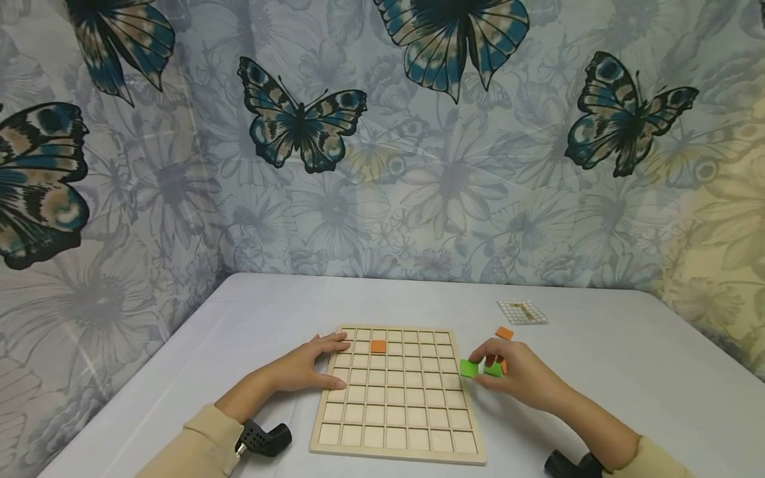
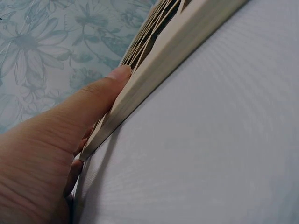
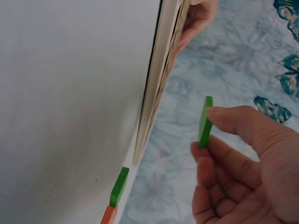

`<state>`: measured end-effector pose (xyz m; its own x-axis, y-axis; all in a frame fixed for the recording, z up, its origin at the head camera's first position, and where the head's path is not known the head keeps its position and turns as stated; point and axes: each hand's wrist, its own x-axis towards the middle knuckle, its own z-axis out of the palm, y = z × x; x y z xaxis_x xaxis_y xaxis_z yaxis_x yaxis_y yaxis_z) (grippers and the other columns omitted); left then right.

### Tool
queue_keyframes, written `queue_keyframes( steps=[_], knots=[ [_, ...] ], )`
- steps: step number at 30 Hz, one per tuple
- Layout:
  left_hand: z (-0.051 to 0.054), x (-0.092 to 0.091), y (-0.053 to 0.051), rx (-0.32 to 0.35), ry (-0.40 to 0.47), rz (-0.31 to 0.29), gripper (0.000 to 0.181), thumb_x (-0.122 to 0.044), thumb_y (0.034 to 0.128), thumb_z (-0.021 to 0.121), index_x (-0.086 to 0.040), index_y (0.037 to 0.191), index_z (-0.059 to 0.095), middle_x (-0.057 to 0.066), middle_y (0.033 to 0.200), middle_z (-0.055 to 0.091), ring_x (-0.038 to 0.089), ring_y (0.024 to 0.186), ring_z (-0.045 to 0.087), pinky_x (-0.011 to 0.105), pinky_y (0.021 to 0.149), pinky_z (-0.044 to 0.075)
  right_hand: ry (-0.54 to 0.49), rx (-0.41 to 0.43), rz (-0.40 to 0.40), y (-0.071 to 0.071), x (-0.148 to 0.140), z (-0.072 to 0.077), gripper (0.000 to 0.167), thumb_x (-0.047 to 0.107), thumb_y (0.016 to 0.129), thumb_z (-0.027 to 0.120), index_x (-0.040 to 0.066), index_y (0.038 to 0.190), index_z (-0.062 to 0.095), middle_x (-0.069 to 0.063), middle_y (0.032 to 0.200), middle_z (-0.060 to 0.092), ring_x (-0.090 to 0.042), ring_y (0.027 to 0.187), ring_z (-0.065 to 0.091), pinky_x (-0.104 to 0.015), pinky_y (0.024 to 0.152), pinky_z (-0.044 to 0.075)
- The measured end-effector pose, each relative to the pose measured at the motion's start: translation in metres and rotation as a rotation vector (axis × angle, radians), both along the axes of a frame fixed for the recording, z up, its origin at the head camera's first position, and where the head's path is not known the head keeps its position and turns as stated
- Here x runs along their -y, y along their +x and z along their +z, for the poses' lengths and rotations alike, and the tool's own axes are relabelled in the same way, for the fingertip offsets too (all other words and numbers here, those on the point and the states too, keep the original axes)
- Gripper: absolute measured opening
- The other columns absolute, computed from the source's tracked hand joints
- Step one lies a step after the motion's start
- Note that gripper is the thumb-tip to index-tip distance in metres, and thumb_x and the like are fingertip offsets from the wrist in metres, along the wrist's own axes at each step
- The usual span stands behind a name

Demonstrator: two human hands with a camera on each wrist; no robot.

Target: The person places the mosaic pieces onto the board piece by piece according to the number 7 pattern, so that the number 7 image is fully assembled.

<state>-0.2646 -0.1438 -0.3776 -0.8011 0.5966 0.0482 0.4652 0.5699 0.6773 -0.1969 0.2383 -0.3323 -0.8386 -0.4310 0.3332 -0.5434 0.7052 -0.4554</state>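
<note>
My right hand [image 1: 526, 377] pinches a green square tile [image 1: 469, 368] between thumb and fingers, just off the right edge of the wooden grid board [image 1: 396, 397]. In the right wrist view the held tile [image 3: 205, 122] stands on edge, apart from the board. My left hand [image 1: 301, 365] rests on the board's left edge, its thumb [image 2: 105, 93] lying over the rim in the left wrist view. An orange tile [image 1: 378, 346] sits in a cell near the board's far side. Another green tile [image 1: 493, 370] lies on the table, partly behind the right hand.
One orange tile [image 1: 505, 332] lies right of the board, and another [image 1: 504, 367] is mostly hidden by my right hand. Farther back lies a small gridded card [image 1: 522, 313] with coloured cells. Everything is on a white-covered table [image 1: 645, 372] before a butterfly-patterned cloth [image 1: 454, 219].
</note>
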Motion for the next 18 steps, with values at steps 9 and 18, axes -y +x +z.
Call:
queue_keyframes(
  steps=[9,18],
  knots=[
    [-0.001,0.000,0.000,0.001,-0.003,0.011,0.074,-0.044,0.0744,0.075,-0.014,0.137,0.047,0.006,0.153,0.028,0.037,0.144,0.007,0.056,0.118,0.003,0.017,0.003,-0.023,-0.005,0.013,0.007,0.019,0.013,0.075,0.076,0.011,0.092,0.068,0.007,0.090,0.067,-0.007,0.076,0.052,-0.026,0.068,0.048],
    [0.000,0.000,0.001,0.005,-0.003,0.008,0.075,-0.043,0.0746,0.075,-0.014,0.137,0.047,0.006,0.153,0.028,0.037,0.144,0.006,0.056,0.118,0.003,0.045,-0.001,-0.072,-0.012,0.020,0.009,0.019,0.015,0.074,0.077,0.015,0.091,0.070,0.011,0.088,0.067,-0.003,0.077,0.050,-0.031,0.077,0.037]
  ],
)
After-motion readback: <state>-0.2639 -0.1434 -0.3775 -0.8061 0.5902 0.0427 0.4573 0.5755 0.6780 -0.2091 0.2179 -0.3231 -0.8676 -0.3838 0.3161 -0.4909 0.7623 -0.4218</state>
